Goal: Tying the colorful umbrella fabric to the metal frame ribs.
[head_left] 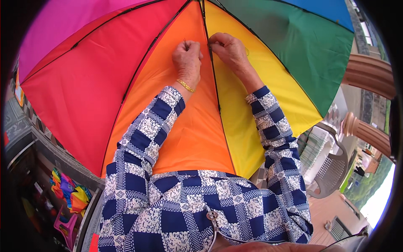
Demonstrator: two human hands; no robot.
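Observation:
Spread open before me is a rainbow umbrella [180, 126], its inner side showing magenta, red, orange, yellow, green and blue panels. A thin black rib [216, 88] runs down the seam between orange and yellow. Over the orange panel my left hand [187, 59] is closed in a fist, with a few short, thin dark strands [186, 44] poking out of it; whether wire or thread I cannot tell. My right hand [231, 50], above the yellow panel, pinches at the black rib with thumb and forefinger. Anything small between those fingertips is hidden.
At lower left, bright multicoloured fabric [75, 195] lies by a pink plastic basket [66, 227]. A grey plastic chair [329, 174] stands at the right, near a reddish-brown column [369, 75]. The umbrella's lower edge reaches my checked shirt.

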